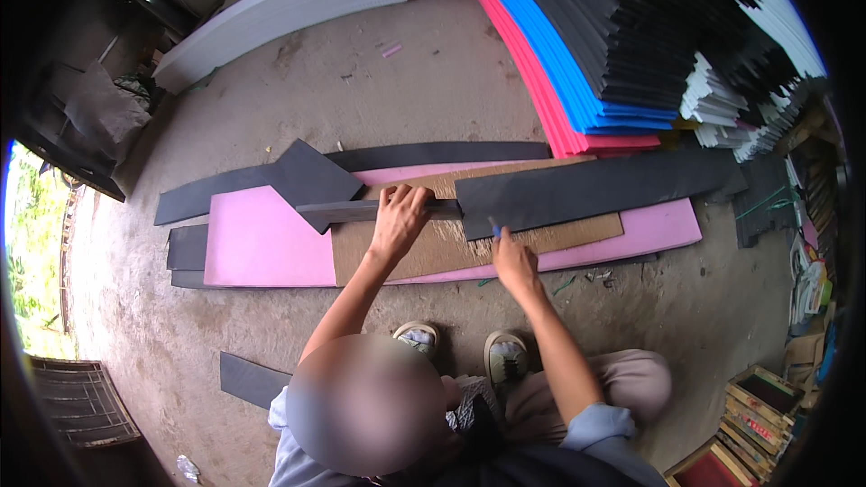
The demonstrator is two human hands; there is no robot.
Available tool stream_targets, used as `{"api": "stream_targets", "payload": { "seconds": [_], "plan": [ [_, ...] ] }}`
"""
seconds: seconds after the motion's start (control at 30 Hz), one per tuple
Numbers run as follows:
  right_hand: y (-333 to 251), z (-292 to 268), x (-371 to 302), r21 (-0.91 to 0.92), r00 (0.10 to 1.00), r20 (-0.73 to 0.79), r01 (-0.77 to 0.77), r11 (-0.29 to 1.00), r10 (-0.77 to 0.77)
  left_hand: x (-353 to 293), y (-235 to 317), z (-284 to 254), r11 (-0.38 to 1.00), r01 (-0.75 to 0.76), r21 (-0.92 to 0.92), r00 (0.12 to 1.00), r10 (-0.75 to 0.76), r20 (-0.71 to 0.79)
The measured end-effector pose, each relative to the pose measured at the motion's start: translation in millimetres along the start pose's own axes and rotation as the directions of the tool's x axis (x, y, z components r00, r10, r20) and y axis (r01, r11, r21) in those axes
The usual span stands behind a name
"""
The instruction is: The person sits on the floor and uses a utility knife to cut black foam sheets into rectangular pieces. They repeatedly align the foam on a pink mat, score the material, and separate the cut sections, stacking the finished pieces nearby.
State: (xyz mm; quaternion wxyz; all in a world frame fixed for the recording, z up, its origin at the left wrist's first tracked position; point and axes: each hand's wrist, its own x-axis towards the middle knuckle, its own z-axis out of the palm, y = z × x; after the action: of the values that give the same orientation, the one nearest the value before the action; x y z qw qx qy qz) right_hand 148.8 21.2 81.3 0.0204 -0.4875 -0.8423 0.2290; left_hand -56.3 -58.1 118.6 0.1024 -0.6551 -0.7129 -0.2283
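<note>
My left hand (402, 216) is closed over a narrow dark grey bar (347, 211), pressing it down across the layered sheets. My right hand (516, 263) grips a small blue-handled knife (495, 230), its short tip at the near left part of a long black foam sheet (595, 189). The bar's right end meets that sheet's left edge. Beneath lies a worn brown board (397, 257), on top of a pink foam sheet (266, 239). A loose black foam piece (316, 179) rests by the bar's left end. Most of the knife's handle is hidden in my fingers.
Stacks of red foam sheets (541, 99), blue sheets (577, 81) and black sheets (595, 18) stand at the far right. A white stack (289, 13) lies at the far left. Near my feet is a black offcut (253, 381); wooden crates (753, 424) sit at the lower right.
</note>
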Motion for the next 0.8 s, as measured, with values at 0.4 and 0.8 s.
{"api": "stream_targets", "payload": {
  "seconds": [0.4, 0.8],
  "plan": [
    [-4.2, -107.3, 89.1, 0.025, 0.812, -0.218, 0.559, 0.829, -0.541, 4.1, -45.5, -108.8, 0.627, 0.368, -0.686, 0.578, -0.733, -0.359],
    [71.8, 31.8, 110.3, -0.084, 0.916, -0.028, 0.397, 0.914, -0.4, -113.1, -56.2, 41.1, -0.265, 0.28, -0.923, 0.145, -0.938, 0.314]
  ]
}}
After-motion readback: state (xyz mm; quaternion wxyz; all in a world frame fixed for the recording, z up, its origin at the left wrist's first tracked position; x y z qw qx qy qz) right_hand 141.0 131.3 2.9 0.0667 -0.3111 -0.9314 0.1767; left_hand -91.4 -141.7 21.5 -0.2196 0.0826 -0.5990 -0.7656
